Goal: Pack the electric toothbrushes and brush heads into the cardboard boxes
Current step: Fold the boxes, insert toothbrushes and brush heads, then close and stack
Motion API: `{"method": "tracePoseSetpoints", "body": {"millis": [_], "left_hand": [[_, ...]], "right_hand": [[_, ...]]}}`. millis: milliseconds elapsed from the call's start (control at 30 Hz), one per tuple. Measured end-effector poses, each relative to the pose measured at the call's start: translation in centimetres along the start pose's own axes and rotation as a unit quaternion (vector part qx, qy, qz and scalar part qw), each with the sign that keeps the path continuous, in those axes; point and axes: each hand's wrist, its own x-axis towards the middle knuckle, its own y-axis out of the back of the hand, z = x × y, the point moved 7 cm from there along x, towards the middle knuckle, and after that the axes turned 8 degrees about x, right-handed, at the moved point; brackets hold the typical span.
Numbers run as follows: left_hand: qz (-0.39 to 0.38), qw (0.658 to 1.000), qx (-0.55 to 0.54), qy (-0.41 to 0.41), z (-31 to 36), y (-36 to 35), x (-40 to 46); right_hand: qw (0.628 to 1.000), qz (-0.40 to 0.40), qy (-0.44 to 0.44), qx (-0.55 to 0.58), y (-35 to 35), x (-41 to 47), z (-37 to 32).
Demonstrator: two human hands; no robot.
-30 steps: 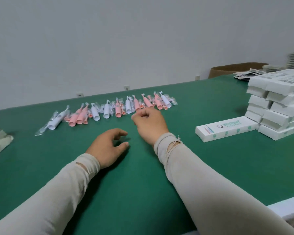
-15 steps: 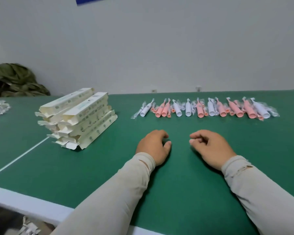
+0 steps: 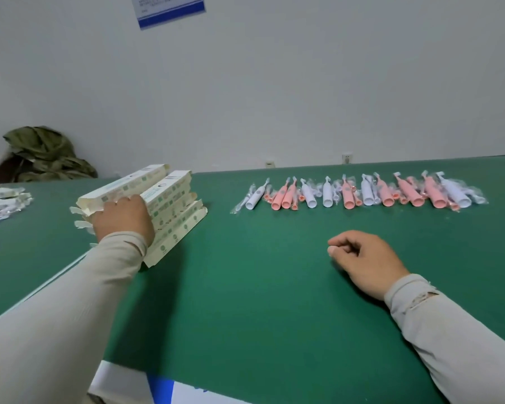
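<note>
A stack of flat white cardboard boxes [image 3: 175, 211] lies on the green table [image 3: 260, 287] at the left. My left hand [image 3: 123, 218] rests on the stack's near end, its fingers curled over the upper boxes; the fingertips are hidden. A row of several pink and white electric toothbrushes [image 3: 362, 193] in clear bags, with small brush heads between them, runs along the far side of the table. My right hand [image 3: 365, 260] lies on the table in front of that row, fingers loosely curled, holding nothing.
More white packs [image 3: 0, 202] lie at the far left edge. A green cloth bundle [image 3: 44, 156] sits against the wall behind them. A white and blue sheet [image 3: 158, 386] pokes out below the table's near edge.
My left hand has moved from the table's middle leftward onto the box stack. The view has turned further left. My right hand has stayed resting on the table.
</note>
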Motion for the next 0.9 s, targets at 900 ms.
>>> {"method": "tracePoseSetpoints", "body": {"millis": [900], "left_hand": [[-0.257,0.479,-0.832,-0.107,25.4,5.3,-16.3]], "right_hand": [[0.874,0.104,-0.152,0.449,2.3,0.0,-0.1]]}}
